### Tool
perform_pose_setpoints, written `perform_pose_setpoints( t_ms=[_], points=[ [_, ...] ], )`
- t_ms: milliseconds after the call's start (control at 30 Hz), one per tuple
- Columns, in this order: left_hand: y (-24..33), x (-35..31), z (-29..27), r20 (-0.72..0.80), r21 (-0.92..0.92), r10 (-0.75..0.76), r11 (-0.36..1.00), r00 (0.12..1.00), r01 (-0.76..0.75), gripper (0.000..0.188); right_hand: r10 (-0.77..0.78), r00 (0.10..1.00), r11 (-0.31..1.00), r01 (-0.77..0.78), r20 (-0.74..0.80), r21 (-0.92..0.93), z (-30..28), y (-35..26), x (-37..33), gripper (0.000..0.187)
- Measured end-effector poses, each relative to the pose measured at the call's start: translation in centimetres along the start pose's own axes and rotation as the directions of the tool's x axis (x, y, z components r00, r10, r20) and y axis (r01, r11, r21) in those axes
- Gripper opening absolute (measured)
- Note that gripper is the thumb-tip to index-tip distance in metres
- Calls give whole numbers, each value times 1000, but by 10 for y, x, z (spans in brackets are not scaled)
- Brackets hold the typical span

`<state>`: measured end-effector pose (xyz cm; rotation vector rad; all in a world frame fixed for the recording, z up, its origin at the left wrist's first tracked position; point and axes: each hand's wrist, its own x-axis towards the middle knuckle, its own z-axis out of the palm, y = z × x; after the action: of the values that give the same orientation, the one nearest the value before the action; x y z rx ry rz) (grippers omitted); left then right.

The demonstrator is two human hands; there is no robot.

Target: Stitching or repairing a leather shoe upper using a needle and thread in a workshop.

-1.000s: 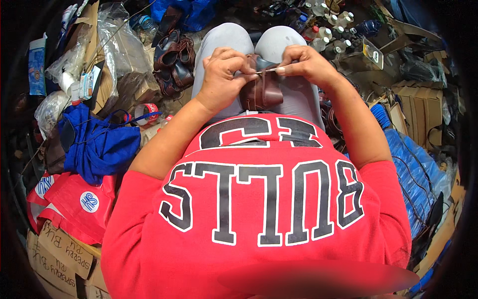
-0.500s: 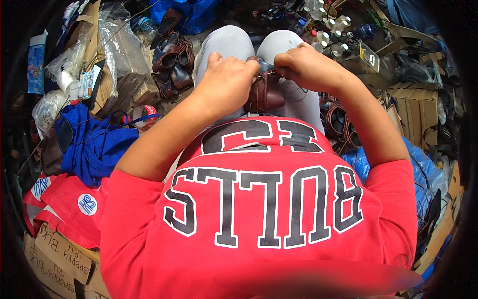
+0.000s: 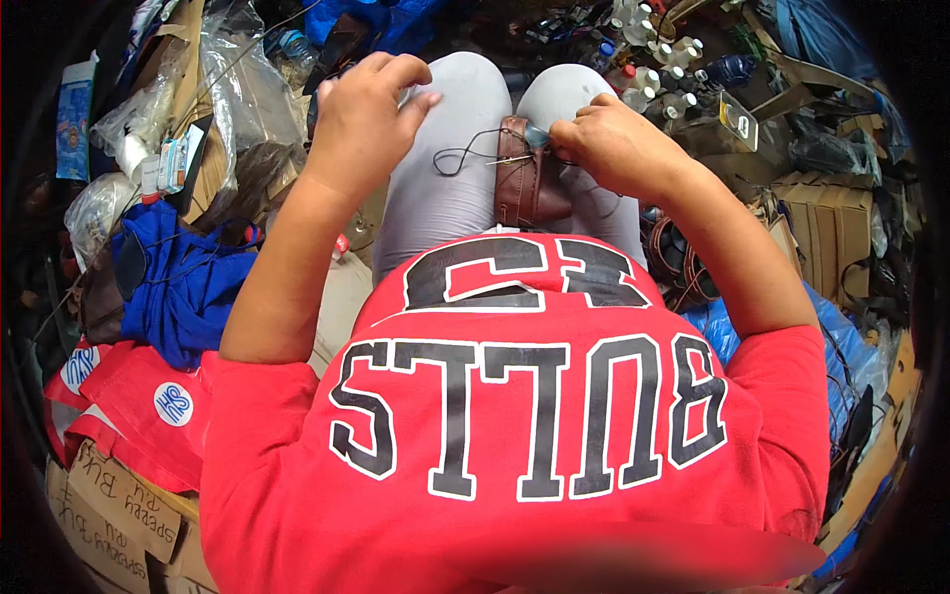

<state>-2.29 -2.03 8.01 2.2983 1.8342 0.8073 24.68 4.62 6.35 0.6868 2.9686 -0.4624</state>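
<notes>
Bottles [image 3: 683,51] crowd the background beyond and to the right of a brown leather shoe [image 3: 520,188]; clear plastic wrapping [image 3: 247,94] and a bunched blue cloth [image 3: 188,287] lie to its left, a cardboard box [image 3: 829,238] well to its right; nearer the wearer than the shoe spreads a red shirt [image 3: 287,485]. It sits between the thighs of the grey trousers [image 3: 435,213]; a thin slip of metal that looks like a needle [image 3: 510,159] lies across its upper part, and a dark thread [image 3: 455,150] loops out to the shoe's left. Left hand [image 3: 371,114] hangs well apart from the shoe on that side, thumb and fingers spread, with nothing visible in its grip; right hand [image 3: 606,144] is curled in at the shoe's upper right edge, its fingertips hidden, so I cannot tell what it pinches. As a judgement, the shoe should handle as light, its leather firm yet bendable and rather smooth; it is best steadied by the thick upper edge or the side wall, clear of the needle; the thread looks limp and ready to snag, the needle slim and easily dropped.
</notes>
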Motion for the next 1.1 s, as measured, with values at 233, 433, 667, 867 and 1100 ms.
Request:
perform_pose_setpoints(
  t_ms=[233,433,667,867,1100],
  points=[
    [56,-18,31,337,104,230,955,913,-279,14,-24,1000,999,23,-15,-32,3,-6,4,7],
    [64,-13,39,452,197,256,906,855,-376,12,-36,999,992,32,-34,-120,9,-4,-2,10],
    [41,-19,26,517,24,273,943,811,-333,14,43,996,972,-61,-82,-228,18,34,-34,18],
    [-31,-74,-28,543,65,-41,998,839,7,11,457,875,889,-455,-160,50,-7,74,-122,3],
    [-14,-26,-34,73,-896,-217,415,974,159,8,506,747,-43,520,-430,853,-33,43,-59,17]
  ],
)
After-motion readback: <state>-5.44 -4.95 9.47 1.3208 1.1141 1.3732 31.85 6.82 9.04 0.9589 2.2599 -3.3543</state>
